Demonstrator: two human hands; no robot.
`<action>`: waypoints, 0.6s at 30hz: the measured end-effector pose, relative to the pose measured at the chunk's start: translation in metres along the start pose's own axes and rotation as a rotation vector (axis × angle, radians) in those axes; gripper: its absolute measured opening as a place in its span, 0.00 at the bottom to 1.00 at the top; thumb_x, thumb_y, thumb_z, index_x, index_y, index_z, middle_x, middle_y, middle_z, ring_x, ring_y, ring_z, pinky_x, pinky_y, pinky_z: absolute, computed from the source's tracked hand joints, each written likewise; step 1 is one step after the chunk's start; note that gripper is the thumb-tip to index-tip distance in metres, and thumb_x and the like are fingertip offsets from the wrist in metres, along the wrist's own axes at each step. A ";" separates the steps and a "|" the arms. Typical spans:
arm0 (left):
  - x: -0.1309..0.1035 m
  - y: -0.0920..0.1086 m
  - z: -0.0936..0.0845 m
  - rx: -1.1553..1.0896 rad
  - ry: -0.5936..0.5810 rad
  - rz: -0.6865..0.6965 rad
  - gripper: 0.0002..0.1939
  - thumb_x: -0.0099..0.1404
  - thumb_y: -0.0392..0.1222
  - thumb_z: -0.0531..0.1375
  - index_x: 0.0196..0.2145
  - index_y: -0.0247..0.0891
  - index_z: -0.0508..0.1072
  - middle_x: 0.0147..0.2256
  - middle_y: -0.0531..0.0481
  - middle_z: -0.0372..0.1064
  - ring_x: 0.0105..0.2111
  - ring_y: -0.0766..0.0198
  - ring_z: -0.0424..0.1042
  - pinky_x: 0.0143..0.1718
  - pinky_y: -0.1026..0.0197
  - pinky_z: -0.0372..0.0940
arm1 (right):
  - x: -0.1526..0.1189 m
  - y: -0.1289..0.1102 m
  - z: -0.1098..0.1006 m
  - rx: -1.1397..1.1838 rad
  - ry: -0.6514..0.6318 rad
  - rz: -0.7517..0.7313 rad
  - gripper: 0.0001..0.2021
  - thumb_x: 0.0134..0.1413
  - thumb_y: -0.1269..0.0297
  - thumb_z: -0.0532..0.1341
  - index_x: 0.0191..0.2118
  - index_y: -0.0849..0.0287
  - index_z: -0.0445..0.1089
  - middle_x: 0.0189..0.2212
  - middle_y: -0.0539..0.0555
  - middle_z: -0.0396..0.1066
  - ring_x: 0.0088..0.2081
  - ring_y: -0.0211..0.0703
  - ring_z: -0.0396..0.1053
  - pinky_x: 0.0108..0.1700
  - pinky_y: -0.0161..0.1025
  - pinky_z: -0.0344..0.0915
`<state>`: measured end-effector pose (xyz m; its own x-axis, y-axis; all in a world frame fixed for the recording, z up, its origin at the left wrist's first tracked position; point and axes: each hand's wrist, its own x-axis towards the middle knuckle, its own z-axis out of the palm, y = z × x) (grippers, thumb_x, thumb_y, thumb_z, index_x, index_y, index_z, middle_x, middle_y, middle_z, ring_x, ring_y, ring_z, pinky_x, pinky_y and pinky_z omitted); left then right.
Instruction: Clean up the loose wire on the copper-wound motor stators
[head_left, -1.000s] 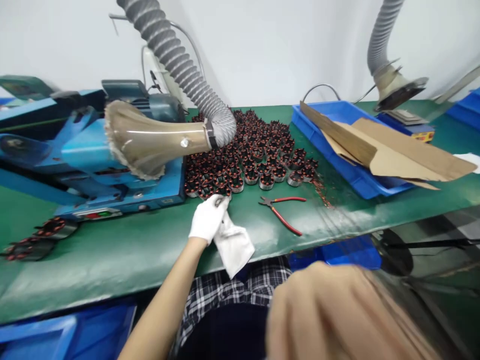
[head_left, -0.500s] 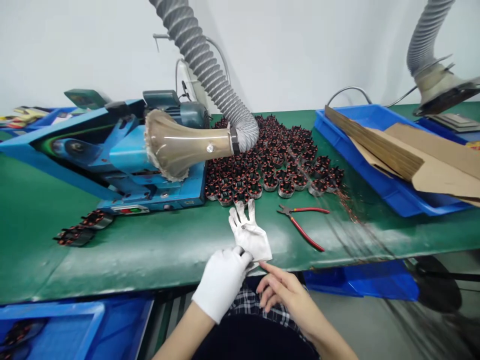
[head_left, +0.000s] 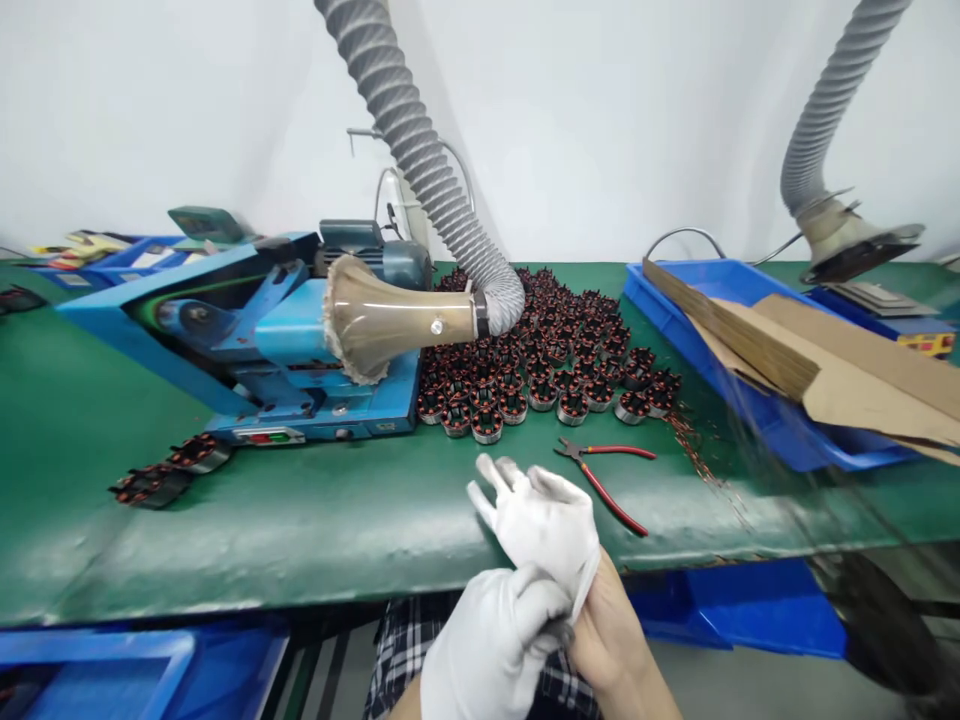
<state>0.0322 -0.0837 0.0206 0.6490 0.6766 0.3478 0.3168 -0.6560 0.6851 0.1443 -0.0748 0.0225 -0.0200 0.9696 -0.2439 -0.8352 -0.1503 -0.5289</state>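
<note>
My left hand [head_left: 491, 640], in a white glove, pinches the cuff of a second white glove [head_left: 551, 525] at the wrist. That glove is pulled over my right hand [head_left: 525, 505], with the bare wrist showing below it. The right fingers are apart, and nothing is in the palm. Just beyond the hands, a pair of cutting pliers [head_left: 600, 480] with red handles lies with its handles spread. Many motor stators [head_left: 487, 424] with copper windings stand close together on the green bench [head_left: 322, 540].
A blue belt machine [head_left: 300, 330] with a cone-shaped hood [head_left: 405, 315] and grey hose stands to the left. Two more stators [head_left: 154, 484] lie before it. At right, a blue tray [head_left: 712, 350] holds cardboard [head_left: 862, 375]; copper wire scraps [head_left: 697, 455] lie nearby.
The second glove was lying flat on the bench, with my bare right hand at its cuff. Now the right hand is inside it, lifted nearer me, with my left hand at the cuff.
</note>
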 end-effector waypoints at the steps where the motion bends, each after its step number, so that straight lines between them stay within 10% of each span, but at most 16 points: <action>1: 0.003 0.003 0.001 0.023 -0.010 -0.011 0.06 0.60 0.32 0.48 0.33 0.39 0.62 0.28 0.52 0.65 0.25 0.66 0.66 0.27 0.65 0.57 | 0.005 -0.003 0.005 0.017 -0.040 -0.019 0.08 0.49 0.59 0.62 0.37 0.52 0.70 0.34 0.51 0.71 0.38 0.46 0.69 0.41 0.47 0.67; 7: 0.011 0.013 0.009 0.276 -0.057 -0.245 0.08 0.55 0.44 0.59 0.28 0.39 0.62 0.29 0.53 0.66 0.26 0.62 0.67 0.25 0.62 0.54 | 0.051 -0.013 0.019 0.056 -0.197 -0.069 0.17 0.54 0.50 0.53 0.25 0.54 0.70 0.38 0.53 0.71 0.46 0.52 0.65 0.50 0.56 0.57; 11: 0.005 0.013 0.030 0.438 -0.051 -0.142 0.18 0.49 0.56 0.62 0.23 0.40 0.63 0.23 0.56 0.65 0.21 0.64 0.65 0.20 0.61 0.48 | 0.058 -0.013 0.023 0.096 -0.179 -0.236 0.11 0.58 0.54 0.51 0.41 0.45 0.69 0.51 0.46 0.62 0.55 0.46 0.55 0.55 0.53 0.51; 18: -0.013 0.011 0.028 0.439 0.002 -0.197 0.18 0.45 0.56 0.64 0.22 0.40 0.65 0.21 0.55 0.65 0.20 0.65 0.64 0.18 0.62 0.47 | 0.055 0.008 0.047 0.015 -0.237 -0.021 0.19 0.44 0.47 0.62 0.42 0.50 0.67 0.45 0.55 0.66 0.45 0.52 0.65 0.38 0.50 0.66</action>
<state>0.0461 -0.1089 0.0056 0.5460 0.8027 0.2398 0.6959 -0.5939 0.4036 0.1107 -0.0138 0.0432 -0.1296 0.9910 -0.0350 -0.8450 -0.1288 -0.5191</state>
